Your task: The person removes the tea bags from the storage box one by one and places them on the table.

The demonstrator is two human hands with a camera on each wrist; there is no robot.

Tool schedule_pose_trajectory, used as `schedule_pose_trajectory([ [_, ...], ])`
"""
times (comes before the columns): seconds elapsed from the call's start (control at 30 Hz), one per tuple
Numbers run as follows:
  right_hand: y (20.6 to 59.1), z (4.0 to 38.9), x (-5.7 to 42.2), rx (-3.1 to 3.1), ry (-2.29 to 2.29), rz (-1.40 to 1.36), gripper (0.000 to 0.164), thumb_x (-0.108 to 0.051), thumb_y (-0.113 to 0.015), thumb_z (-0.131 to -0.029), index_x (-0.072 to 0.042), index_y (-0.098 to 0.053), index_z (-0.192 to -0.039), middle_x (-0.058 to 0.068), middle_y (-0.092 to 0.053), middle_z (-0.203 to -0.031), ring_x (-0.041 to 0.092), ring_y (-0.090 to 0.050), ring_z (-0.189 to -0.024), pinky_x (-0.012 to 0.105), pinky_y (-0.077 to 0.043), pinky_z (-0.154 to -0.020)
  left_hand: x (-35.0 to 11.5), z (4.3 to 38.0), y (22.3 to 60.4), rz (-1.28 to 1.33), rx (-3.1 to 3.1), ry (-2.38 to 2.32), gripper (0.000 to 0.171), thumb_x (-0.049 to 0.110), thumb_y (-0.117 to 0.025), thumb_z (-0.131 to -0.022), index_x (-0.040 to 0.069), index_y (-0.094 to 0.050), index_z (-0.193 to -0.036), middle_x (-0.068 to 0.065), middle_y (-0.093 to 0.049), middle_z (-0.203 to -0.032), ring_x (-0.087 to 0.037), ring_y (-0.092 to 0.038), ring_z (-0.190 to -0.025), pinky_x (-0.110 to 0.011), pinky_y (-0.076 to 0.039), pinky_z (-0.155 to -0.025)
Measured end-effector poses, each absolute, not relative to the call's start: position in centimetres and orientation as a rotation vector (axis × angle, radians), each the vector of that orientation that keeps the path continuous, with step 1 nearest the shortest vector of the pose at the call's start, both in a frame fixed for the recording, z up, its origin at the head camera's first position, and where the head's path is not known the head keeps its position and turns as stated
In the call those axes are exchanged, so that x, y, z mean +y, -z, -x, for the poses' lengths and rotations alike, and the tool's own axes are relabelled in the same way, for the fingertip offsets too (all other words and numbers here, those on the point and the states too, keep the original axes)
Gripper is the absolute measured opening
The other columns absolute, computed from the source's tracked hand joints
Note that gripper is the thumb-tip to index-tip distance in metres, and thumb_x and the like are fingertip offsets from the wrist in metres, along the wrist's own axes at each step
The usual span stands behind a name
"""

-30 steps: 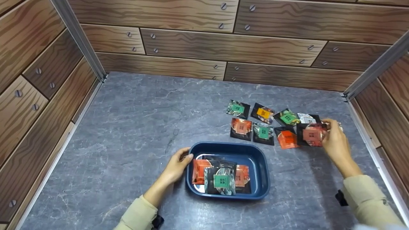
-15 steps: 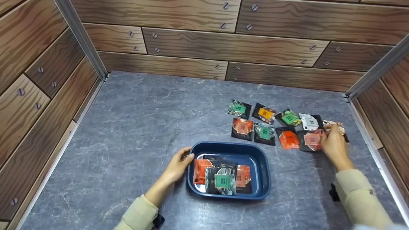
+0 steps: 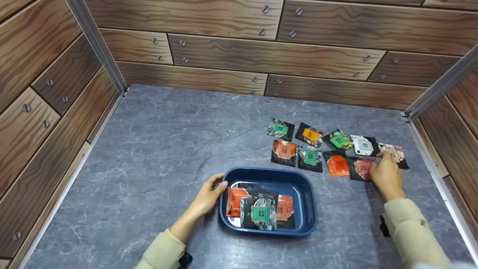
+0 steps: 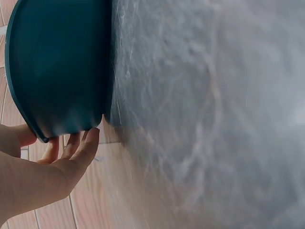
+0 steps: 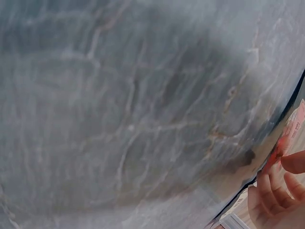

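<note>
My left hand (image 3: 206, 195) grips the left side of a dark blue plastic tub (image 3: 304, 203), thumb over the rim. In the left wrist view the fingers lie against the tub's outer wall. Several flat sachets lie inside, a green-labelled sachet (image 3: 260, 213) on top. At the right, my right hand (image 3: 389, 176) pinches the right edge of a black sachet with a pinkish-red label (image 3: 361, 168), low over the table in the front row. The right wrist view has thumb and fingers at the edge of that sachet (image 5: 290, 131). Its right end is hidden by the hand.
Two rows of sachets lie behind and right of the tub. They include an orange sachet (image 3: 337, 165), a white-labelled sachet (image 3: 363, 145) and a cream sachet (image 3: 394, 154) close behind the right hand. Wood-patterned walls (image 3: 216, 48) enclose the grey marbled table (image 3: 160, 142).
My right hand has brought the pinkish-red sachet down and slightly left, beside the orange one, uncovering the white-labelled and cream sachets behind. The left hand and tub have stayed put.
</note>
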State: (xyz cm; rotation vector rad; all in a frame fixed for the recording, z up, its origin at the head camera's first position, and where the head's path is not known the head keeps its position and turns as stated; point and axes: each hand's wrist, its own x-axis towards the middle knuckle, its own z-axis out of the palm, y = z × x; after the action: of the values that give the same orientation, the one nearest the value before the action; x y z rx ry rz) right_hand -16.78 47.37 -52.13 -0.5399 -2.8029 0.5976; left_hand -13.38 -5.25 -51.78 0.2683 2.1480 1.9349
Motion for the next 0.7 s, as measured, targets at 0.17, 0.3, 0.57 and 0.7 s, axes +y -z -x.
schedule_pose_trajectory([
  [0.17, 51.9, 16.6, 47.1, -2.817, -0.608, 0.553, 0.032, -0.011, -0.049, -0.094, 0.006, -0.051, -0.121, 0.036, -0.054, -0.115, 0.06, -0.052, -0.1, 0.067, -0.042, -0.079, -5.2, 13.4, 52.0, -0.265, 2.163, -1.923, 0.039, 0.007, -0.051, -0.102, -0.017, -0.046, -0.132, -0.034, -0.055, -0.129, -0.043, -0.054, -0.121, -0.046, -0.047, -0.103],
  [0.3, 51.4, 16.7, 46.7, -2.823, -0.613, 0.539, 0.032, -0.012, -0.051, -0.095, 0.005, -0.053, -0.122, 0.033, -0.056, -0.112, 0.056, -0.054, -0.099, 0.065, -0.043, -0.08, -5.3, 13.4, 52.0, -0.243, 2.174, -1.9, 0.04, 0.008, -0.052, -0.102, -0.016, -0.046, -0.134, -0.033, -0.054, -0.13, -0.043, -0.054, -0.122, -0.046, -0.046, -0.104],
  [0.57, 50.1, 17.0, 45.1, -2.755, -0.573, 0.375, 0.028, -0.008, -0.053, -0.093, 0.004, -0.058, -0.118, 0.025, -0.058, -0.1, 0.046, -0.056, -0.091, 0.06, -0.044, -0.074, -5.3, 13.5, 51.9, -0.235, 2.172, -1.895, 0.04, 0.008, -0.051, -0.102, -0.015, -0.046, -0.135, -0.033, -0.054, -0.131, -0.043, -0.053, -0.122, -0.046, -0.046, -0.104],
  [0.7, 49.1, 17.1, 43.6, -2.742, -0.558, 0.263, 0.025, -0.006, -0.055, -0.093, 0.002, -0.06, -0.115, 0.024, -0.059, -0.102, 0.044, -0.055, -0.093, 0.059, -0.044, -0.073, -5.2, 13.4, 51.9, -0.243, 2.159, -1.907, 0.041, 0.008, -0.051, -0.102, -0.016, -0.045, -0.135, -0.033, -0.054, -0.131, -0.043, -0.053, -0.122, -0.046, -0.046, -0.104],
])
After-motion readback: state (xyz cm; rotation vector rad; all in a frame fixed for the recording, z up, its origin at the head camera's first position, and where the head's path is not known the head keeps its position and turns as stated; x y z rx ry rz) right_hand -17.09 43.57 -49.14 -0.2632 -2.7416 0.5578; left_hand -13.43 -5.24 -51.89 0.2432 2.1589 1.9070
